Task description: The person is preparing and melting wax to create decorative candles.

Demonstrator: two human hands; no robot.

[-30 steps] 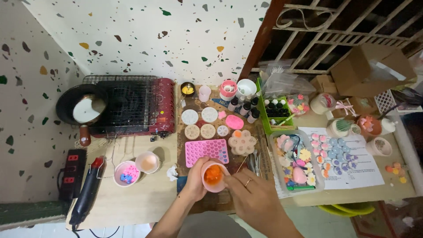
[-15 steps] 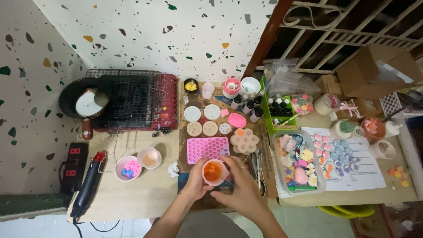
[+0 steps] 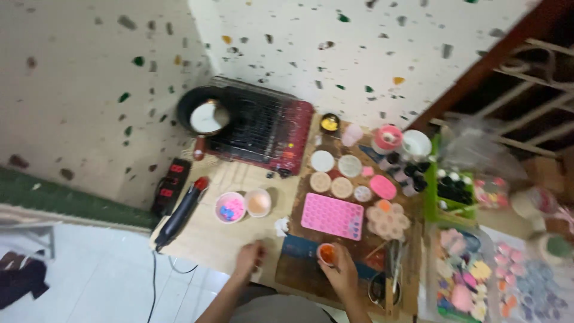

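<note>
The right hand [image 3: 342, 272] held its grip closed around a small pink cup [image 3: 327, 253] of orange liquid, just below the pink heart mould [image 3: 332, 216]; the left hand [image 3: 250, 258], loosely curled and empty, rested on the wooden surface [image 3: 209, 242] well left of that mould

blurred: whole view | cut off: flower tray [image 3: 460, 281] at right edge

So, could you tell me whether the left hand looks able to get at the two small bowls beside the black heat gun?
Probably yes: the left hand rests empty on the table, and bare wood lies between it and the bowls.
</note>
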